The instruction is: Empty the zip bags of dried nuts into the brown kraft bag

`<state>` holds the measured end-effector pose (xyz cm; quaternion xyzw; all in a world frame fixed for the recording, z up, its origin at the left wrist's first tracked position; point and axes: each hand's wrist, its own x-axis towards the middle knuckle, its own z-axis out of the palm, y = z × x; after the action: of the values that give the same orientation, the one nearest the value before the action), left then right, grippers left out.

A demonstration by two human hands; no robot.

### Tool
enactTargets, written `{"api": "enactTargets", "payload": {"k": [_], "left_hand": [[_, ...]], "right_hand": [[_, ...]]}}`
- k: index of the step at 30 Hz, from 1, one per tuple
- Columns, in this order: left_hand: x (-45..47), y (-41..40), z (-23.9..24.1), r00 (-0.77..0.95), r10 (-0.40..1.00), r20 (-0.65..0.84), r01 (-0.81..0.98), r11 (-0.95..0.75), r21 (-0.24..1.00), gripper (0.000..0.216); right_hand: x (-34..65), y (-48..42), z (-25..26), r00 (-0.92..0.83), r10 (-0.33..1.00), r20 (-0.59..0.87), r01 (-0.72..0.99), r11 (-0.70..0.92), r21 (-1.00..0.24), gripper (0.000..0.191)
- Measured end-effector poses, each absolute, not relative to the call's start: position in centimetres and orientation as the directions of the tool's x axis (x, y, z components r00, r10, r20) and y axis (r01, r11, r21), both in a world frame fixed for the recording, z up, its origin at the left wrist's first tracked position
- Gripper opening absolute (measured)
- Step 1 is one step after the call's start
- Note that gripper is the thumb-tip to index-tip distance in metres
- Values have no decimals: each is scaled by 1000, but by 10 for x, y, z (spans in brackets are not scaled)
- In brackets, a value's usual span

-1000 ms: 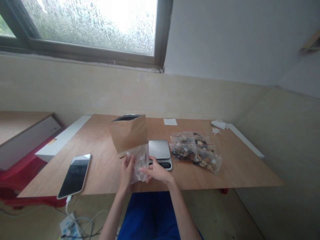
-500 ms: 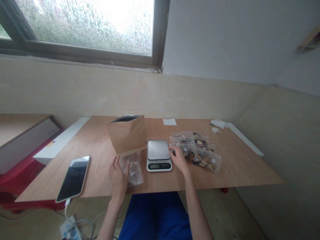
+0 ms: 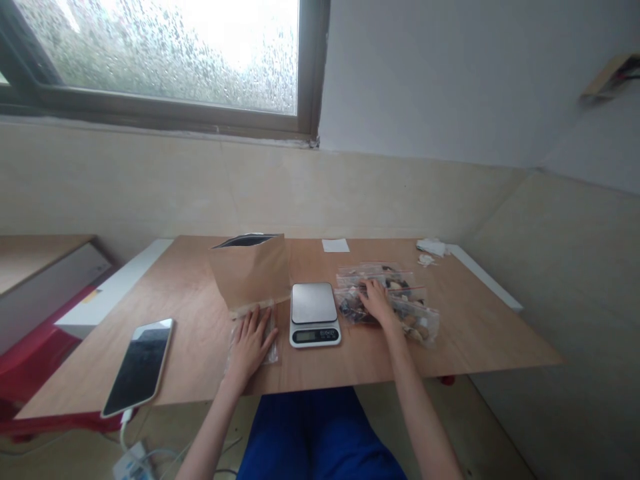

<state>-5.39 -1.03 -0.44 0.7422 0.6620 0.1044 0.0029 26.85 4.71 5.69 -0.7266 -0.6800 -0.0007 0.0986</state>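
Lying flat on the table [image 3: 475, 333], the clear bag [image 3: 271, 347] is under the left hand [image 3: 251, 340], whose fingers are spread wide. The right hand [image 3: 379, 303] rests on the full bags [image 3: 420, 327]; I cannot tell if it grips one. The scale [image 3: 314, 307] sits between the hands. A brown bag [image 3: 250, 273] stands just behind the left hand.

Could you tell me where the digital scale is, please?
In the head view, the digital scale sits centrally on the table, between the left hand on a clear bag and the right hand on the filled zip bags.
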Motion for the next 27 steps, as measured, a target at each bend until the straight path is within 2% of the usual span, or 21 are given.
{"api": "enactTargets", "payload": {"k": [3,7,12,19,21,23,25,27], "left_hand": [[-56,-4,-4,112,983,148,983,-131,128,54],[-58,7,-6,129,980,151,978,-151,145,54],[-60,18,-8,139,976,166,969,-169,181,54],[-48,16,-8,74,981,178,946,-126,299,52],[-40,12,-2,38,974,222,921,-120,371,52],[-29,6,11,-27,960,278,862,-118,493,49],[-14,-3,29,-59,945,323,742,-175,647,41],[4,-14,50,26,943,332,537,-293,791,33]], "right_hand": [[270,43,60,107,985,136,989,-91,-118,34],[274,39,65,100,986,134,990,-84,-115,23],[279,33,76,108,971,213,990,-85,-116,14],[281,16,100,149,962,230,967,-92,-239,14],[280,10,109,172,955,242,943,-88,-321,14],[274,5,118,194,943,269,907,-68,-415,14],[263,-1,129,203,934,295,863,-28,-504,13],[246,-6,139,198,935,294,804,17,-595,13]]}}
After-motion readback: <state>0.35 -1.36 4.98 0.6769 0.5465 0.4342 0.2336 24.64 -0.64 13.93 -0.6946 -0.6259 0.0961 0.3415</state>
